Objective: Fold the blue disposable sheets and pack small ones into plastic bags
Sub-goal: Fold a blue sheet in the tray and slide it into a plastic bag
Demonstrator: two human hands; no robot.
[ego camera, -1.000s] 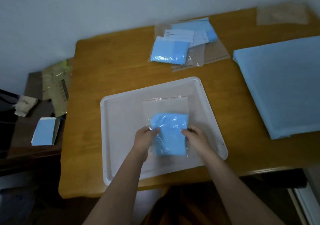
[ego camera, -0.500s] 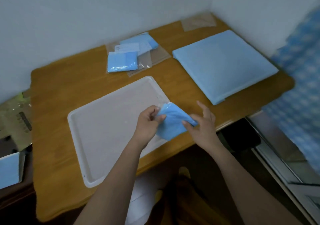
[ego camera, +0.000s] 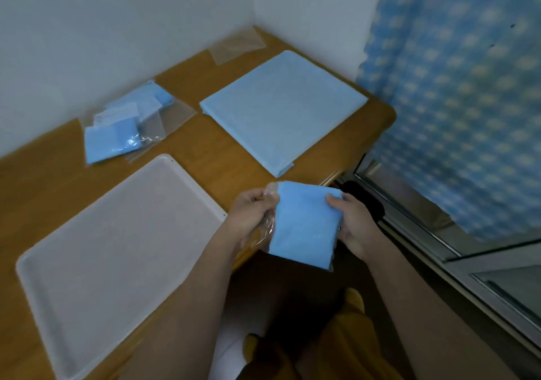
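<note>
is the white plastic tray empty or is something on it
Empty. The white plastic tray shows only its bare surface; the small folded blue sheet in its clear bag is held off the table by both hands.

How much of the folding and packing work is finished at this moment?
Done: some packed bags lie at the back of the table. In hand: left hand and right hand hold a small folded blue sheet in a clear plastic bag, off the white tray. Left: the large blue sheet stack and a spare bag.
</note>
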